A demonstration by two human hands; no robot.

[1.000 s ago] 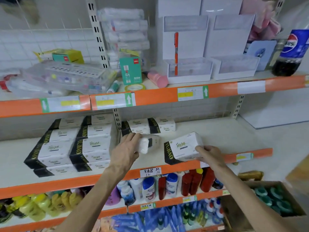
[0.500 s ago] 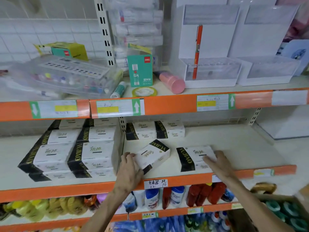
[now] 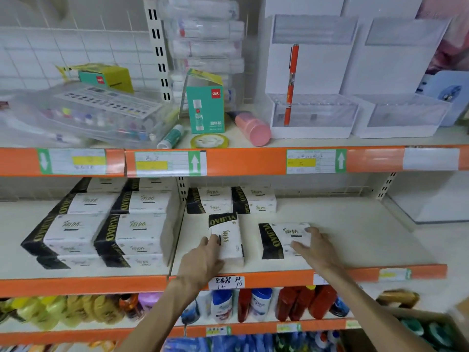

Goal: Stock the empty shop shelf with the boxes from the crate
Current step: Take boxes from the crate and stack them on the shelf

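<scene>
on the middle shelf (image 3: 355, 240), right bay, close to the front edge: two loose boxes side by side, parted by a strip of bare shelf.

left box (image 3: 228, 240): lies flat and turned end-on, long side running front to back. black band across the far end, with gold "yujiao" lettering that reads upside down from here. rest of the top white, with small dark script.

right box (image 3: 284, 237): lies flat and crosswise. black band at its left end, gold letters running along it. white face with dark brush-style characters and fine print too small to read.

left hand (image 3: 203, 260): reaches in from below and touches the near left corner of the left box, fingers fairly straight along its left side and top. thumb mostly hidden.

right hand (image 3: 314, 250): rests flat on the right box, palm down, fingers spread over the white face.

further back in the same bay, against the rear wall: back pair of boxes (image 3: 231, 200), same black and white design, touching each other.

in the left bay: stacked boxes (image 3: 101, 229) of the same kind, in two columns, several rows deep.

along the shelf front: orange rail with a handwritten tag (image 3: 226, 282).

on the shelf below: bottles (image 3: 253, 304) in red, white and blue.

at lower right: a brown carton (image 3: 416, 315), blurred, green rounded things inside.
</scene>
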